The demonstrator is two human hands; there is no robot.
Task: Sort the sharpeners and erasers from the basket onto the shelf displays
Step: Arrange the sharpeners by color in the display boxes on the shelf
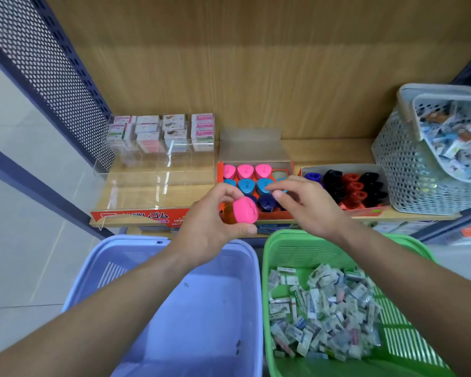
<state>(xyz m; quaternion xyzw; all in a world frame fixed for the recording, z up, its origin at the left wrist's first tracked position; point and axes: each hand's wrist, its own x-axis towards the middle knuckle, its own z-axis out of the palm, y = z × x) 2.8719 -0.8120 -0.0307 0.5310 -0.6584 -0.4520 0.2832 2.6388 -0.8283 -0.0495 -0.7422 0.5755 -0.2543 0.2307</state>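
My left hand (207, 227) grips a pink-capped sharpener (244, 210) with an orange body, just in front of the orange display box (220, 170). That box holds rows of pink, light blue and dark blue sharpeners (246, 171). My right hand (305, 205) hovers over the box's right side, its fingers curled above a light blue sharpener, holding nothing that I can see. Below, the green basket (297, 246) holds several wrapped erasers (324, 308). The lilac basket (152, 254) on the left shows a bare bottom.
A clear acrylic display (136, 175) with stacked eraser packs stands at the shelf's left. A second box (337, 168) of black, red and blue sharpeners sits right of the orange one. A grey perforated basket (403, 172) of small packs fills the shelf's right end.
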